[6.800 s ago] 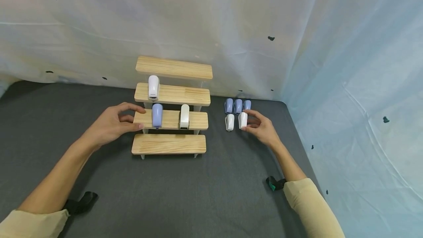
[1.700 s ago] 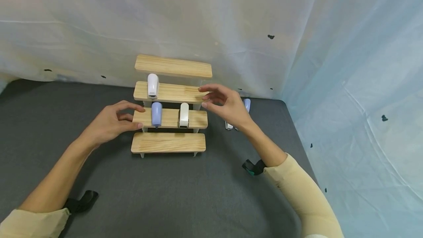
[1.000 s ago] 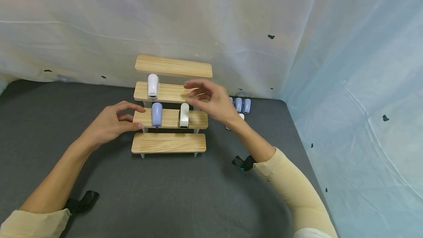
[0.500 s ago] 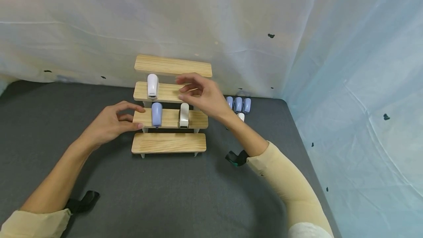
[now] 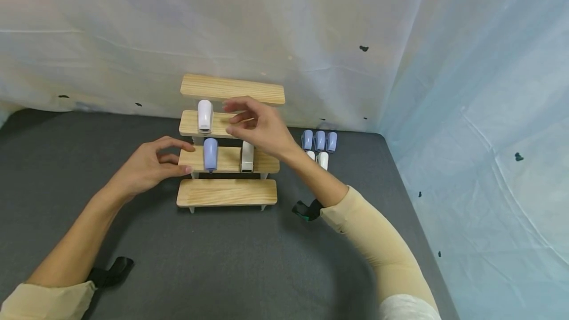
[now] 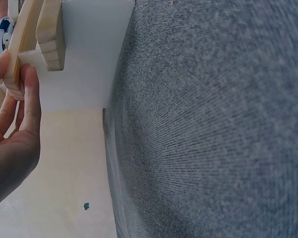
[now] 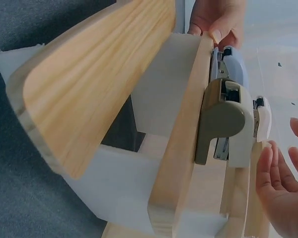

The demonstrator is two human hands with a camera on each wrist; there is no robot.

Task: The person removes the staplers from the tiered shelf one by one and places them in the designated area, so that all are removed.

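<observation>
My left hand (image 5: 151,167) pinches the left end of the second-lowest board of a four-tier wooden shelf (image 5: 228,158); the left wrist view shows its fingers (image 6: 32,94) against the wood. On that board stand a lavender stapler (image 5: 211,153) and, to its right, a cream one (image 5: 247,159), partly covered by my right hand. A white stapler (image 5: 205,115) stands on the left of the board above. Over that board's right part hovers my right hand (image 5: 264,130), fingers loosely curved. The right wrist view shows nothing between its thumb and fingers (image 7: 268,168).
On the dark cloth (image 5: 231,260) right of the shelf, three lavender staplers (image 5: 319,140) form a row, with two white staplers (image 5: 323,160) before them, one mostly hidden by my right forearm. A pale curtain (image 5: 311,23) hangs close behind the shelf.
Earlier my right hand touched a white stapler in the group at right; it has since moved left, emptyhanded, over the shelf, drifting towards the upper white stapler. My left hand stays put.
</observation>
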